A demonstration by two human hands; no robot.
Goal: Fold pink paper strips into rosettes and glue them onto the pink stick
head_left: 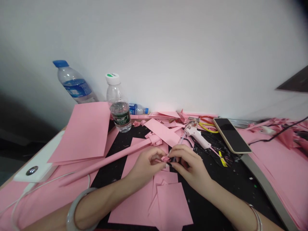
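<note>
My left hand [143, 166] and my right hand [190, 165] meet over the middle of the black table [231, 183]. Both pinch one small folded piece of pink paper [165, 158] between their fingertips. My left wrist wears a pale bangle [74, 208], and a thin bracelet [257, 218] circles my right wrist. Under the hands lie loose pink paper squares [172, 202]. A long rolled pink paper tube [108, 162] runs from the left toward my left hand.
A stack of pink sheets [84, 131] lies at the left, with three water bottles [119, 106] behind it. A white glue gun [196, 134], a phone [231, 134], scissors [207, 123] and a metal ruler [267, 189] sit to the right. A white device [38, 163] with cable is far left.
</note>
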